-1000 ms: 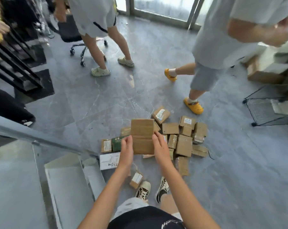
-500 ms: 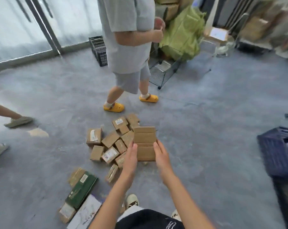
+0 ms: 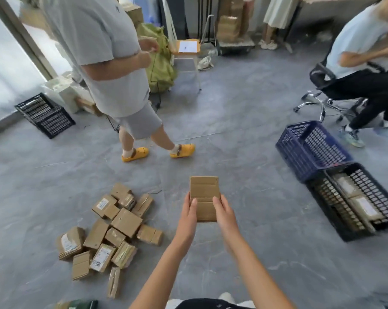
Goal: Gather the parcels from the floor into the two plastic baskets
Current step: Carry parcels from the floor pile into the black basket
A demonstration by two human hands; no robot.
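Note:
I carry a stack of brown cardboard parcels (image 3: 203, 192) in front of me at mid-frame. My left hand (image 3: 188, 211) grips its left side and my right hand (image 3: 222, 210) grips its right side. A pile of several more parcels (image 3: 113, 228) lies on the grey floor to the lower left. At the right stand two plastic baskets side by side: a blue basket (image 3: 309, 148), which looks empty, and a black basket (image 3: 353, 204) nearer me with parcels inside.
A person in grey shorts and yellow clogs (image 3: 135, 153) stands just beyond the pile. Another person sits on an office chair (image 3: 322, 92) at the far right behind the blue basket. A second black crate (image 3: 45, 114) sits at the far left by the window.
My view has swung to the right, bringing both baskets into sight. The parcel stack stays held between both hands, and the floor pile now lies further left.

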